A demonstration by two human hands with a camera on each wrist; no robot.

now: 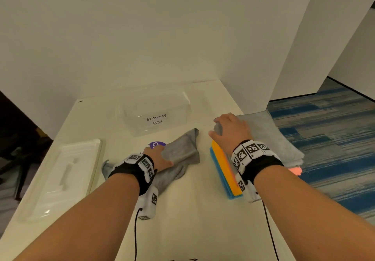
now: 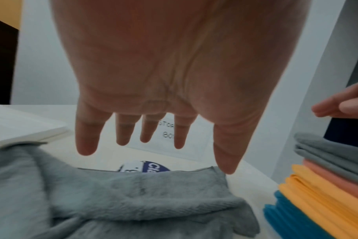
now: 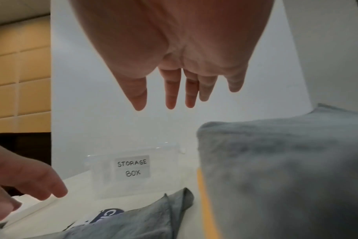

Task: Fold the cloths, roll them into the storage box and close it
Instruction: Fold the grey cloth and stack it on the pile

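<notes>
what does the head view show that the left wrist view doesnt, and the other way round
Only the head view shows the whole clear storage box, the full lid on the table's left, the carpet and both wristbands.

Only the left wrist view shows the left hand from the palm side, fingers straight above the loose grey cloth, and the stacked cloths edge-on: grey, pink, orange, blue.

Both show that cloth, the purple label under it, the box's paper label, the stack and the right hand.
</notes>
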